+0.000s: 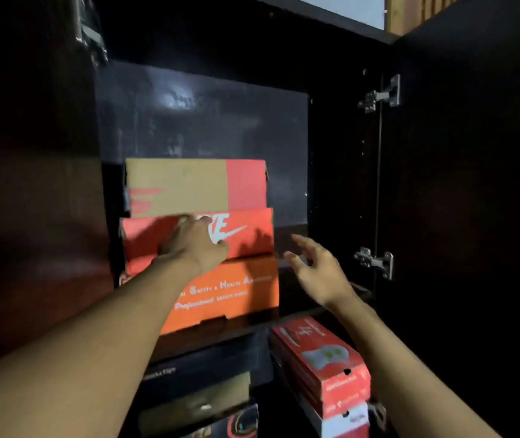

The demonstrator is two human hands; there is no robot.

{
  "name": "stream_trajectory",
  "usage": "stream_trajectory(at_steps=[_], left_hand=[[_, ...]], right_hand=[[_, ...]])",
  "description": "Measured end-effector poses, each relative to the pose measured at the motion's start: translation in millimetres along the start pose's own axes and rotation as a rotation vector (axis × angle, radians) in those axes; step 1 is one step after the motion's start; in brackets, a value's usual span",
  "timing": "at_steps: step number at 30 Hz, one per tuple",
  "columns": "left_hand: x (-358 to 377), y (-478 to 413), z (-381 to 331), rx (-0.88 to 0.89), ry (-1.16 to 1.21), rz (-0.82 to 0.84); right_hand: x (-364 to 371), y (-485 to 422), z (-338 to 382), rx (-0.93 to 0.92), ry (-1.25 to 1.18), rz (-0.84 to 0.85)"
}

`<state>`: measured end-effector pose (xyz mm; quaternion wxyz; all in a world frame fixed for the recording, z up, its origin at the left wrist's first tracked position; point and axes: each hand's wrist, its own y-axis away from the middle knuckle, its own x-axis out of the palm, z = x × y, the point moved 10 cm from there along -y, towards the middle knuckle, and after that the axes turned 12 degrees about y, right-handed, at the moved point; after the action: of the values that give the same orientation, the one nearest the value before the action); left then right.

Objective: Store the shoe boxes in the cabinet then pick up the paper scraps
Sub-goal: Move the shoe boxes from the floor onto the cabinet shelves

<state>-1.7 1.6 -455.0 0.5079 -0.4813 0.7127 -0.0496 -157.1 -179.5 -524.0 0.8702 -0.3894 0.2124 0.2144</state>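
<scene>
I see my left hand [194,245] pressed flat against the front face of the red box [246,232], fingers together and holding nothing; I judge this contact squares the box into the stack. The red box sits in the middle of three on the upper shelf [303,311] of the cabinet [331,172], with the tan box [182,183] on top and the orange box [236,292] beneath, all pushed toward the shelf's left end, which leaves its right end free for more boxes. My right hand [318,273] hovers just beside the stack's right edge, fingers spread wide and empty, apart from every box. Below the shelf, a second red box [322,361] tops another stack at the right. No paper scraps are in view.
</scene>
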Motion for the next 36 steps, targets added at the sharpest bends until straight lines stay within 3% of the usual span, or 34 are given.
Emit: stream_trajectory(at_steps=[5, 11, 22, 29, 36], left_hand=[[120, 93, -52, 0.161, 0.343, 0.329], [255, 217, -118, 0.241, 0.561, 0.724], [380, 439, -319, 0.494, 0.838, 1.179], [445, 597, -414, 0.454, 0.82, 1.501], [506, 720, -471, 0.276, 0.635, 1.716]], right_hand=[[-51, 131, -77, 0.164, 0.051, -0.126], [-110, 290, -172, 0.438, 0.204, -0.275], [-249, 545, -249, 0.911, 0.501, -0.6], [-322, 697, -284, 1.202, 0.537, -0.711], [-392, 836, -340, 1.421, 0.34, -0.884]])
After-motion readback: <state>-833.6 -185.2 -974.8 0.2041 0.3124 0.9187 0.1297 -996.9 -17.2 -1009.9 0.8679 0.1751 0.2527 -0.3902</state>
